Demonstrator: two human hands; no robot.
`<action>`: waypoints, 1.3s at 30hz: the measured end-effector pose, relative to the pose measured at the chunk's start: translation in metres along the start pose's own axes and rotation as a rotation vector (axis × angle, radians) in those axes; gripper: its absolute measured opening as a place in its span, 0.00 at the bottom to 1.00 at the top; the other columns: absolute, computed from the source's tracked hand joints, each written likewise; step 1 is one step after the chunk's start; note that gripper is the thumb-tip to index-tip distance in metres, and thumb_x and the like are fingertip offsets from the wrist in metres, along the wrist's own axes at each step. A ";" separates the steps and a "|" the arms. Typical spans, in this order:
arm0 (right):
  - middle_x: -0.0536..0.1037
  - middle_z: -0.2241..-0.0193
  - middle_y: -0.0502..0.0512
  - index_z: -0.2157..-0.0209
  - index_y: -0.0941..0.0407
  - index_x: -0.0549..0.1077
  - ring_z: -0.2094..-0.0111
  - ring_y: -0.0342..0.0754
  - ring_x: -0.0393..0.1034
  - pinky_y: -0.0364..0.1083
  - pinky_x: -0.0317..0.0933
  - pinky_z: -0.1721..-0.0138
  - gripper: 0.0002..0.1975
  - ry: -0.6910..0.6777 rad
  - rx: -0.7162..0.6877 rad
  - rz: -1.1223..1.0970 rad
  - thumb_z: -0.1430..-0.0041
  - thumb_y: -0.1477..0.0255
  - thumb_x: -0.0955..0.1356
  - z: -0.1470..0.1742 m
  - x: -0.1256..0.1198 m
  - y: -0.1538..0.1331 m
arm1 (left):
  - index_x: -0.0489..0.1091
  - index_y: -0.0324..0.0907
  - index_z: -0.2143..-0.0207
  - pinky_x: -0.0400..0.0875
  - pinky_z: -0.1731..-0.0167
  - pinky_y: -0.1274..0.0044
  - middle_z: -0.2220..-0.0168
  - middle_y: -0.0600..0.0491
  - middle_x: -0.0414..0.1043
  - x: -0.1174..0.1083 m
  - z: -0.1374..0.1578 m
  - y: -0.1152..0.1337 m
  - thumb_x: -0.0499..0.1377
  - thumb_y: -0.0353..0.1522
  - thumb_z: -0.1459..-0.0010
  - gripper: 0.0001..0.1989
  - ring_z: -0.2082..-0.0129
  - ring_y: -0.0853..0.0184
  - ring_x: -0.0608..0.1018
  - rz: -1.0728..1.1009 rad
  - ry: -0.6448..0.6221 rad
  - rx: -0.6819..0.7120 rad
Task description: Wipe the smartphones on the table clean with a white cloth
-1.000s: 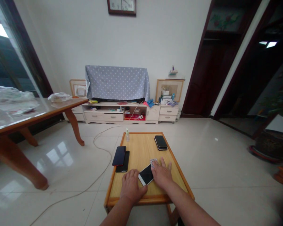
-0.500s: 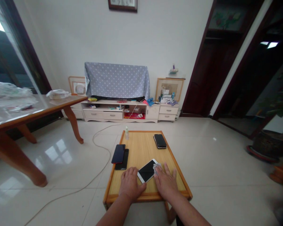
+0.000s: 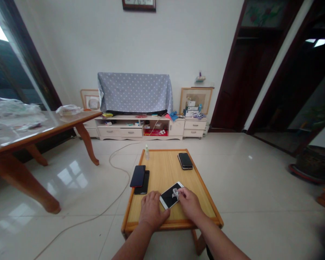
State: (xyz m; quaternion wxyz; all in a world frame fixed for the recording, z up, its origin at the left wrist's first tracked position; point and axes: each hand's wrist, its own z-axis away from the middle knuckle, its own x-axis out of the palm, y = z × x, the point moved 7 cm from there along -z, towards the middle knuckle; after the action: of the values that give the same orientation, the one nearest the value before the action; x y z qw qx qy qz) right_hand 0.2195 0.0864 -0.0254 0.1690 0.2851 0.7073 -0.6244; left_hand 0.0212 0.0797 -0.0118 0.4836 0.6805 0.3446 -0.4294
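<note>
A white smartphone (image 3: 166, 198) with a dark screen lies slanted near the front of the small wooden table (image 3: 162, 164). My left hand (image 3: 152, 210) rests at its left side, fingers lying flat and thumb spread toward the phone's lower corner. My right hand (image 3: 190, 204) is closed, pinching a crumpled whitish tissue or wipe (image 3: 175, 193) over the screen. To the left, a dark blue phone (image 3: 138, 176) partly covers a black phone (image 3: 143, 187). A stack of dark phones (image 3: 185, 161) sits at the far right. A small clear bottle (image 3: 147, 153) stands at the far left corner.
A larger wooden table (image 3: 51, 124) with plastic bags on it stands at the left. A cable (image 3: 108, 202) runs over the tiled floor. Against the wall is a white cabinet (image 3: 119, 133) with a dotted cloth (image 3: 135, 92) above it. A potted plant (image 3: 316, 162) stands at the right.
My right hand has gone from spread fingers over the tissue to a pinch on it. The tissue now sits further left on the screen. My left hand stays beside the phone.
</note>
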 end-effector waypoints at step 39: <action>0.70 0.39 0.54 0.40 0.48 0.69 0.33 0.60 0.50 0.66 0.32 0.35 0.22 -0.202 -0.187 0.507 0.30 0.64 0.56 0.020 -0.003 -0.038 | 0.47 0.42 0.31 0.48 0.37 0.65 0.37 0.47 0.64 0.012 -0.006 0.001 0.60 0.38 0.52 0.46 0.35 0.55 0.60 0.015 -0.003 -0.027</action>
State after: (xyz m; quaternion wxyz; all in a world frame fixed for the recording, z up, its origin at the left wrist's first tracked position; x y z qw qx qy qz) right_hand 0.1966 0.0640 0.0030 0.4152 0.3724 0.6475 -0.5194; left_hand 0.0279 0.0855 -0.0219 0.4964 0.6759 0.3444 -0.4220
